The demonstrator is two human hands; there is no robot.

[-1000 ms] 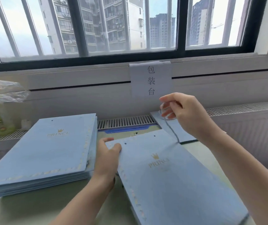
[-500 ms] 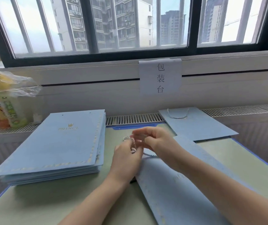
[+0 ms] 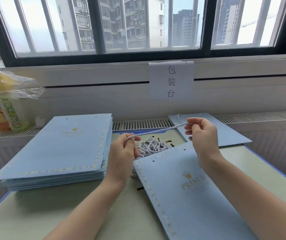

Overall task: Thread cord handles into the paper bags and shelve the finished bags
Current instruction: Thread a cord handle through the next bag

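White twisted cord (image 3: 157,131) stretches between pinching left hand (image 3: 123,153) and right hand (image 3: 202,135) above a flat blue paper bag (image 3: 190,191) at the desk's (image 3: 34,213) near edge.

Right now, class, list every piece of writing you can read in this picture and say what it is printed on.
"包装台": white paper sign taped under the window.
"PRINCE", gold, under a crown: top of the stack of flat light-blue paper bags.
"PRINCE": the light-blue paper bag under the hands.
Green and yellow drink bottle: label too blurred to read.

head-worn view, facing forward-down, near table (image 3: 55,205)
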